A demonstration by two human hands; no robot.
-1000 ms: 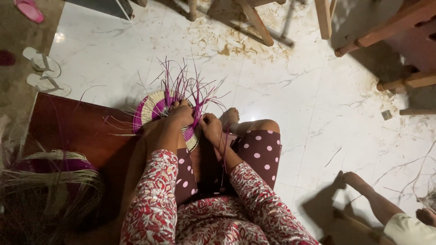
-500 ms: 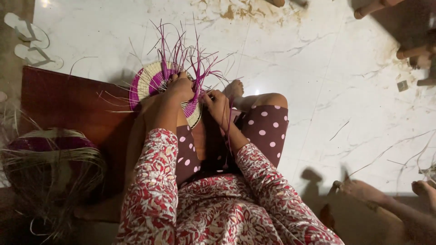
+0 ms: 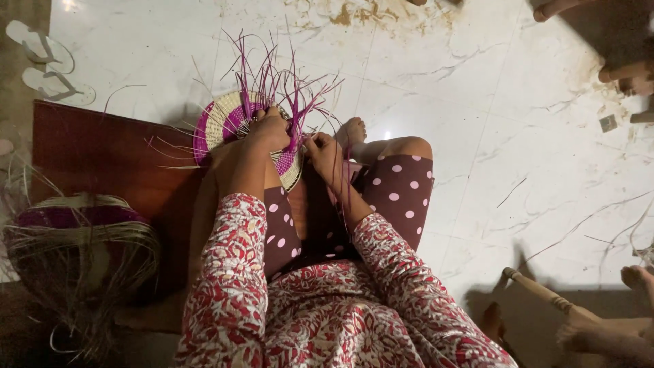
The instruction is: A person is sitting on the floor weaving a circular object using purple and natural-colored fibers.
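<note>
A round woven mat [image 3: 219,123] in cream and purple rests against my knee, with loose purple strands [image 3: 276,78] fanning up from its rim. My left hand [image 3: 269,131] lies over the top of the disc, fingers closed on the weave. Just to its right, my right hand [image 3: 324,155] pinches purple strands at the disc's edge. My bare foot [image 3: 352,131] rests on the floor beside the hands.
A dark red wooden board [image 3: 102,163] lies at left, with a partly woven basket [image 3: 78,238] of loose fibres on it. Two sandals [image 3: 48,65] lie at top left. Another person's feet [image 3: 599,334] and a wooden stool leg [image 3: 541,289] are at bottom right. Wooden furniture legs [image 3: 616,71] stand top right.
The view has tilted down, so the furniture slid up out of frame. The other person's limb at bottom right has drawn back, uncovering a wooden leg. My hands keep working the strands in place.
</note>
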